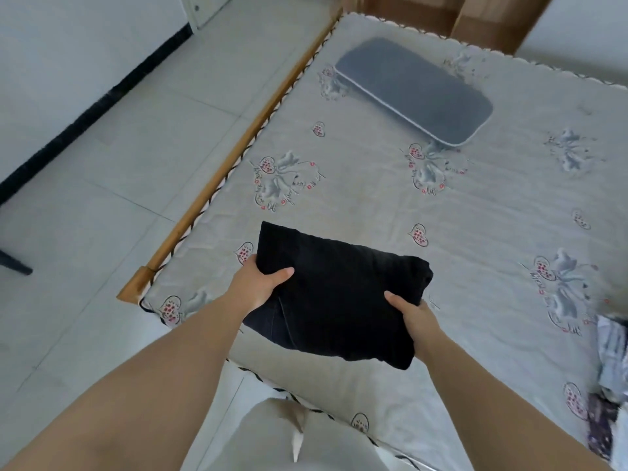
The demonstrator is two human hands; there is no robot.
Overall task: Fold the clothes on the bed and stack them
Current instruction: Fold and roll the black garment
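A folded black garment (339, 294) is held over the near left part of the bed (373, 205). My left hand (261, 283) grips its left edge, thumb on top and fingers hidden beneath. My right hand (413, 316) grips its near right edge the same way. The bundle is a thick, roughly square pad, slightly tilted. I cannot tell whether it touches the sheet. A crumpled white and dark patterned piece of clothing (611, 362) lies at the right edge of the view, partly cut off.
The bed has a pale quilted sheet with grey flower and heart prints and a wooden side rail (217, 185). A grey flat pillow (418, 90) lies at the far end. Tiled floor (102, 158) runs along the left. My light trousers (306, 443) show at the bottom.
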